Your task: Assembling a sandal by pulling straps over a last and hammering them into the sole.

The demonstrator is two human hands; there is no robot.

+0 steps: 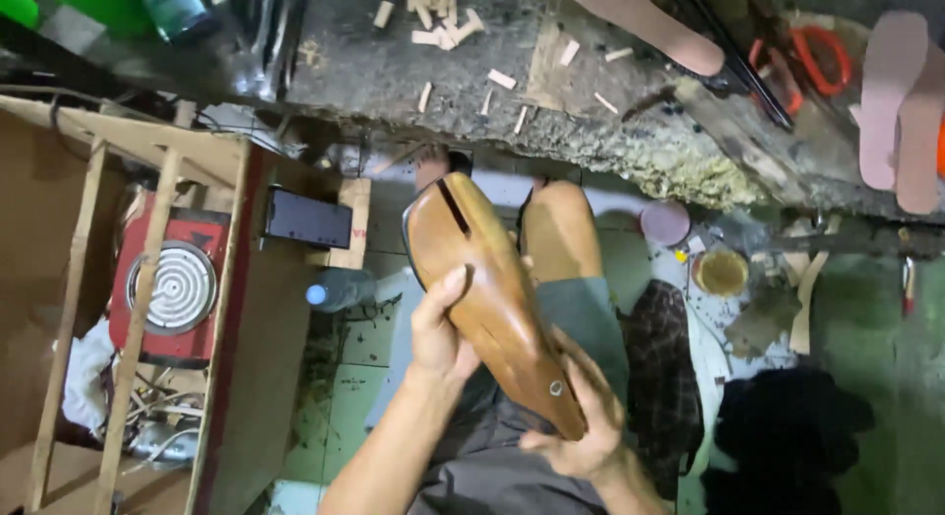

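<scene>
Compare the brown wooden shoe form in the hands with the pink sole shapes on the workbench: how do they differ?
The wooden shoe form is thick, rounded, glossy brown, with a slot near its top; the pink sole shapes are flat, thin and matte pink. The form is held over the lap by the left hand and right hand; the soles lie untouched on the workbench. Both follow a foot's outline.

Dark phone screen (307,219) — on wooden shelf (351,225)

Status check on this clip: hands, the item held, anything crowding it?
Left hand and right hand both grip the brown wooden shoe last. Last tilted over lap, slot upward. Nothing blocking; rough stone workbench ahead.
</scene>
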